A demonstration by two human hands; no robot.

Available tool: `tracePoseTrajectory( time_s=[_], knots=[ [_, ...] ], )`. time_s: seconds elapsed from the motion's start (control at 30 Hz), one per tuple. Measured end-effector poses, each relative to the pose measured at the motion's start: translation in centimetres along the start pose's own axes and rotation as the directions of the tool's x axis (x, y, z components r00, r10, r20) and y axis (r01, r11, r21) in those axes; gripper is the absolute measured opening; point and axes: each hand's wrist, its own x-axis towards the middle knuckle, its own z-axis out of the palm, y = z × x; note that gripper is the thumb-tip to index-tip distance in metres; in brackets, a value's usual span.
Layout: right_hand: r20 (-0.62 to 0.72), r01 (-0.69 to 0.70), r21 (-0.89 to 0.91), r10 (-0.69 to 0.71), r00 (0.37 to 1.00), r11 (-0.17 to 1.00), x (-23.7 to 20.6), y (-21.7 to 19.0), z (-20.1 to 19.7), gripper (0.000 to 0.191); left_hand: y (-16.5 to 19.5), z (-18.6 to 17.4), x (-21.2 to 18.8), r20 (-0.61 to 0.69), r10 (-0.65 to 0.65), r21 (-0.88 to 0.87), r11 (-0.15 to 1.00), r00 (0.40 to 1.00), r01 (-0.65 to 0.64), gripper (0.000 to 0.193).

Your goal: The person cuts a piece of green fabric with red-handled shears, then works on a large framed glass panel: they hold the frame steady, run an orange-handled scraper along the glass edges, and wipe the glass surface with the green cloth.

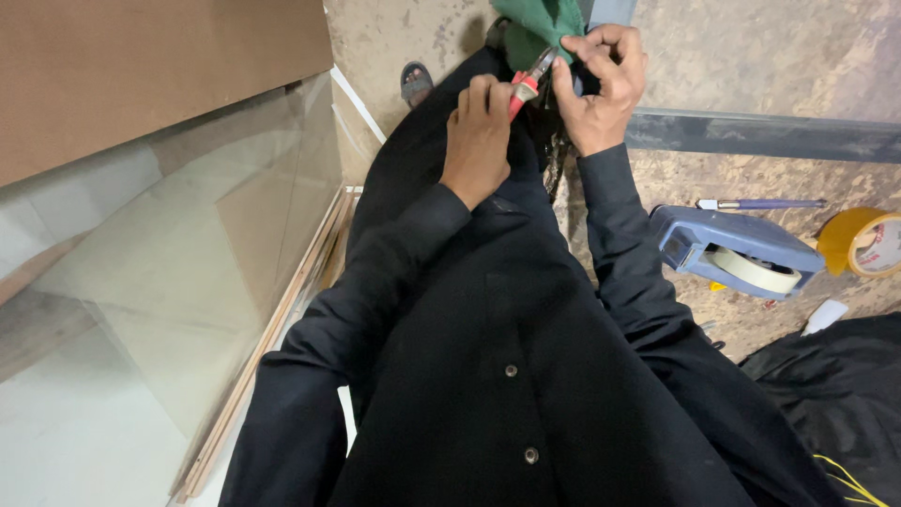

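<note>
I look down my dark buttoned garment. My left hand (479,131) grips red-handled pliers (527,83), whose jaws point up toward my right hand. My right hand (601,80) is curled around something small beside a green cloth (540,23); what its fingers pinch is hidden. The two hands nearly touch at the plier tips.
A blue tape dispenser (732,249) with a white roll lies on the speckled floor at right, next to a yellow tape roll (868,242) and a purple pen-like tool (760,204). Black fabric (835,385) lies at lower right. A glass panel (160,272) stands at left. A sandalled foot (416,83) shows above.
</note>
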Motion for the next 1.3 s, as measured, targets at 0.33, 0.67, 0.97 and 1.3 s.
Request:
tracePoseTrajectory(
  time_s=[0.33, 0.67, 0.97, 1.3],
  knots=[
    [0.004, -0.028, -0.001, 0.028, 1.0, 1.0, 0.0, -0.2, -0.1, 0.028, -1.3, 0.6, 0.4, 0.26, -0.133, -0.156, 0.972, 0.956, 0.177, 0.058],
    [-0.011, -0.044, -0.003, 0.044, 0.999, 0.999, -0.2, 0.2, 0.2, 0.027, -2.1, 1.1, 0.8, 0.193, -0.093, -0.501, 0.847, 0.977, 0.18, 0.078],
    [-0.017, -0.013, -0.026, 0.012, 1.0, 1.0, 0.0, 0.2, 0.1, 0.027, -4.1, 3.8, 1.2, 0.243, -0.059, -0.436, 0.885, 0.968, 0.163, 0.043],
    [-0.009, -0.041, 0.011, 0.041, 0.999, 0.999, 0.1, 0.0, 0.1, 0.024, -4.6, 4.8, 1.2, 0.225, -0.073, -0.416, 0.894, 0.972, 0.164, 0.038]
  ],
)
